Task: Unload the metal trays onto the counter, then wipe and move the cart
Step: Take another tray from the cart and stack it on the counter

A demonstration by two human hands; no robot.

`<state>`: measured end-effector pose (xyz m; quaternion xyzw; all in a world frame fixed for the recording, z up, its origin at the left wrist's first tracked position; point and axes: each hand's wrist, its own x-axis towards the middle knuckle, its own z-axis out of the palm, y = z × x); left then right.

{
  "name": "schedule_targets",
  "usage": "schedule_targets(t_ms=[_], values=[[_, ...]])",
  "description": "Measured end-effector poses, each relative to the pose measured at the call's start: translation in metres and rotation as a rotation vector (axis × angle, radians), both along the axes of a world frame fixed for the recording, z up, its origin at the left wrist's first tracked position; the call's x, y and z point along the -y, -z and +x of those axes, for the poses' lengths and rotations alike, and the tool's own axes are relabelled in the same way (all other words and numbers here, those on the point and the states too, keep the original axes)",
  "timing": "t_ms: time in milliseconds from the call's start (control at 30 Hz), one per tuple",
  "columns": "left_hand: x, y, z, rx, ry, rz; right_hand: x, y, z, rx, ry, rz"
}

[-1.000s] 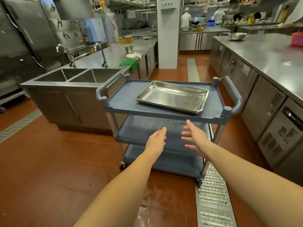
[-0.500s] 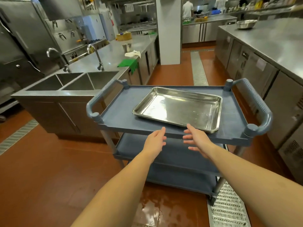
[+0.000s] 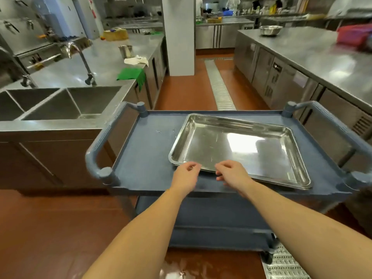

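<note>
A shiny, empty metal tray lies on the top shelf of a blue-grey three-shelf cart, toward its right side. Both my hands are over the cart's near edge, at the tray's near-left rim. My left hand has loosely curled fingers at the tray's corner. My right hand, just to its right, curls its fingers down at the same rim. Neither hand plainly grips the tray. The cart's lower shelves look bare where they show. A steel counter runs along the right.
A double sink and steel counter stand close on the left, with a green cloth, white cloth and metal cup. A metal bowl sits on the right counter. A floor drain and pillar lie ahead; the floor is wet underfoot.
I have come closer to the cart. Both hands rose from below the top shelf to the tray's near rim, and their fingers went from straight to curled.
</note>
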<state>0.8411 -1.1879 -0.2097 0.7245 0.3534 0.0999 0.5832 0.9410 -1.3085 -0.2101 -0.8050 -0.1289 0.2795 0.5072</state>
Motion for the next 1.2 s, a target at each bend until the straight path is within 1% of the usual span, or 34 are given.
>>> schedule_targets(t_ms=[100,167,267,367,433,500,567,700,833,933,1033,1200], values=[[-0.036,0.005,0.007,-0.046,0.082,0.176,-0.030,0.006,-0.001,0.066,-0.010,-0.024],[-0.049,0.008,0.017,-0.079,0.142,0.244,-0.039,0.010,0.003,0.102,-0.024,-0.061],[-0.052,0.017,0.031,-0.130,0.319,0.411,-0.038,0.015,0.015,0.168,0.012,-0.119],[-0.045,0.024,0.051,-0.140,0.504,0.594,-0.022,0.014,0.029,0.314,0.007,-0.269],[-0.035,0.024,0.066,-0.155,0.601,0.689,-0.006,0.016,0.040,0.443,-0.057,-0.427],[-0.025,0.023,0.079,-0.169,0.673,0.751,0.009,0.019,0.051,0.566,-0.143,-0.606],[-0.015,0.025,0.090,-0.199,0.723,0.784,0.021,0.022,0.060,0.607,-0.167,-0.681],[-0.001,0.029,0.106,-0.310,0.786,0.860,0.039,0.026,0.072,0.619,-0.239,-0.705],[0.004,0.028,0.117,-0.415,0.837,0.963,0.044,0.027,0.079,0.635,-0.336,-0.663],[0.005,0.028,0.119,-0.435,0.867,1.028,0.044,0.032,0.079,0.677,-0.423,-0.641],[0.006,0.031,0.119,-0.427,0.874,1.088,0.044,0.034,0.081,0.730,-0.444,-0.619],[0.014,0.028,0.117,-0.422,0.932,1.282,0.049,0.031,0.083,0.862,-0.518,-0.626]])
